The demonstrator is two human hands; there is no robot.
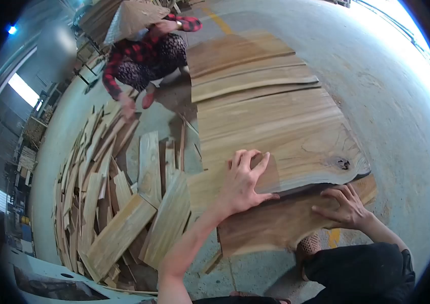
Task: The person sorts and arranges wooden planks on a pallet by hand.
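My left hand [245,182] rests on the pale wide board [275,131], fingers bent and spread, thumb stretched toward the board's wavy near edge. This board has a dark knot near its right end. Closer to me lies a browner plank [270,228], with a dark gap between the two. My right hand [345,206] is on the right part of that plank, fingers apart and bent, fingertips by the gap. Neither hand is closed around anything. Further boards [240,50] lie side by side beyond the wide one.
A pile of loose offcuts [98,197] spreads across the floor at left. Beyond it squats a person [144,61] in a conical hat and checked shirt, one hand reaching to the pile. A pale metal frame [68,283] stands at bottom left. My knee [367,268] is below the plank.
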